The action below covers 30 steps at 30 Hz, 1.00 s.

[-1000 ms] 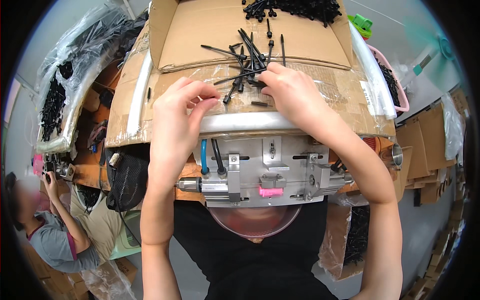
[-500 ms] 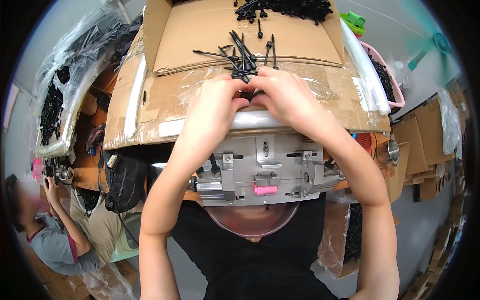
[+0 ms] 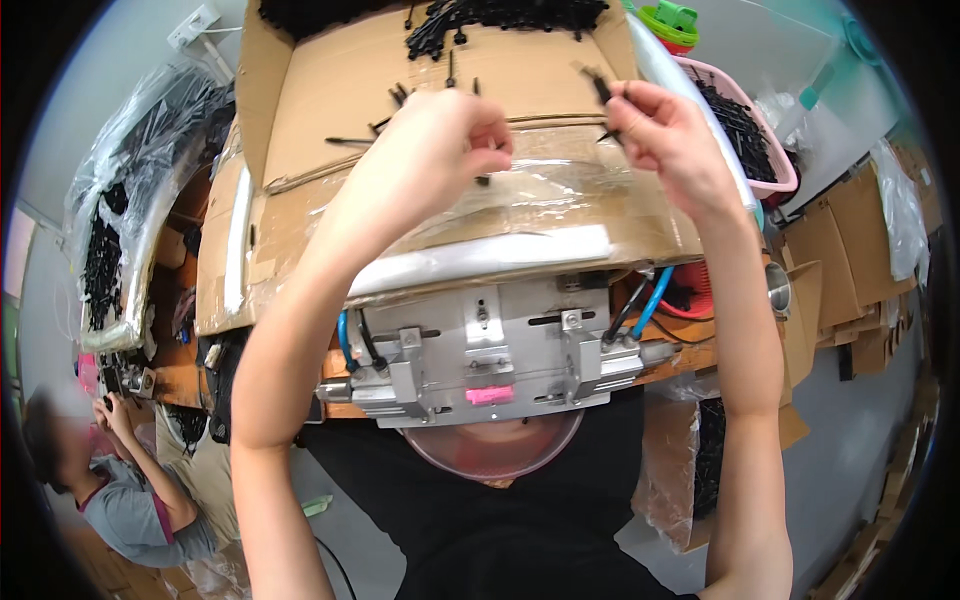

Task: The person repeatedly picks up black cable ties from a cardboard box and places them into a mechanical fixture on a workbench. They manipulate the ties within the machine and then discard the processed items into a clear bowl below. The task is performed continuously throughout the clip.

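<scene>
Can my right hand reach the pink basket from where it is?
Probably yes: your right hand is close beside the pink basket, with just white edging visibly between, though that hand is holding black parts.

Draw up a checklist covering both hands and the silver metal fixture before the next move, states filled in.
1. Right hand gripping slender black rod-shaped pieces: ok, pinched between thumb and fingers.
2. Number of pieces in that grip: cannot tell, blurred.
3. Left hand free: cannot tell, curled fingers hide what it may hold.
4. Silver metal fixture clear of both hands: ok, they are beyond it, over the brown cardboard.
5. Small pink block at the fixture's near edge: ok.
6. Clear round bowl below that edge: ok.
</scene>
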Motion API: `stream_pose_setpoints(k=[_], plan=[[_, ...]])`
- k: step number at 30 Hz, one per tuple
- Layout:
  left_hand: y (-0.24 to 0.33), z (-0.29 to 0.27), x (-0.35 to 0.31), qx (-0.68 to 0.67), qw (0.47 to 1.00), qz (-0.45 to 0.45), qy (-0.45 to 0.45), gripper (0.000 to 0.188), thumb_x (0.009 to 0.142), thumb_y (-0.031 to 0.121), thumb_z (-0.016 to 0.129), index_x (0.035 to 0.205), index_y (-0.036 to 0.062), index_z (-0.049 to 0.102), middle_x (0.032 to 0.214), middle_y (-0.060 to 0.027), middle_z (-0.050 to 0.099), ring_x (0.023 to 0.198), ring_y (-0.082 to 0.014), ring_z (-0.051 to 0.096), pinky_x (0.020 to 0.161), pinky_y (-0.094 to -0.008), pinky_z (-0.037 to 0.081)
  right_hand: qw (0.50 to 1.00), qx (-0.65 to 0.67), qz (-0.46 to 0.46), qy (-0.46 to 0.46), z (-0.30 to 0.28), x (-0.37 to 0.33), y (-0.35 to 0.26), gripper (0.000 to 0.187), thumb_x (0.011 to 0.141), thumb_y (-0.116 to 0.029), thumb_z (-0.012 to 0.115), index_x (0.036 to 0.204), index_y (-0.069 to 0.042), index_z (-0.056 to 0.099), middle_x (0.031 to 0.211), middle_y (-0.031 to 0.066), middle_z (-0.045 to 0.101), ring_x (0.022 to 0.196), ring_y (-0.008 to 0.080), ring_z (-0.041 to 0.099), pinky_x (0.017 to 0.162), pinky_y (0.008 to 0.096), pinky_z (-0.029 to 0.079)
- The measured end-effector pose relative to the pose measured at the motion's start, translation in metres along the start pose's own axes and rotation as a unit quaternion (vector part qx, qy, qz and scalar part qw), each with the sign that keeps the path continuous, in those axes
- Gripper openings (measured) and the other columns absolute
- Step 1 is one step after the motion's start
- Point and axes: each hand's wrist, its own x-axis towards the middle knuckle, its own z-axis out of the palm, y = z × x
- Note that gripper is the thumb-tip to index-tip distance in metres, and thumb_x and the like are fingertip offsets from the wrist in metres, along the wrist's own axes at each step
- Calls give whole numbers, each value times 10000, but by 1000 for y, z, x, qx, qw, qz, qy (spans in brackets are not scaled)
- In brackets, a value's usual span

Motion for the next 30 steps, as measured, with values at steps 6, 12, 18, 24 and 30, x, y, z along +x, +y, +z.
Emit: stream_pose_setpoints(k=[6, 12, 18, 24, 30], plan=[[85, 43, 151, 33, 975, 220, 17, 134, 820, 138, 717, 902, 32, 722, 769, -97, 681, 687, -220, 638, 654, -332, 508, 974, -117, -40, 191, -159, 26, -25, 267, 905, -174, 698, 1088, 18, 663, 813, -16, 597, 605, 31, 483, 491, 170, 379], [124, 33, 209, 70, 987, 127, 64, 291, 887, 222, 672, 1074, 0, 697, 1059, -225, 690, 908, -316, 690, 813, -375, 565, 897, -337, 161, 235, -219, 45, -37, 644, 945, -289, 627, 1477, -51, 353, 1335, 195, 533, 839, 171, 693, 683, 242, 561], [12, -61, 35, 146, 970, 99, 164, 149, 854, 172, 698, 945, 56, 722, 787, -91, 677, 659, -209, 606, 643, -340, 496, 934, -347, -28, 74, -118, 18, -19, 247, 965, -207, 569, 1104, -53, 701, 935, 5, 687, 719, 54, 550, 587, 187, 427], [-25, 25, -53, 212, 959, -80, 169, 240, 833, 142, 702, 1039, 71, 602, 987, -129, 555, 982, -315, 592, 812, -422, 505, 809, -479, -331, -74, 44, 111, 5, 261, 908, 28, 520, 1126, -35, 648, 1093, 120, 658, 1011, 305, 634, 869, 339, 505], [-73, -1, -74, 112, 979, 45, 163, 200, 795, -10, 672, 972, 59, 610, 951, -105, 566, 938, -297, 592, 782, -396, 498, 787, -522, -290, -152, 78, 171, 45, 496, 809, 110, 454, 1225, -86, 640, 1449, 133, 481, 1308, 318, 475, 1071, 375, 413]])
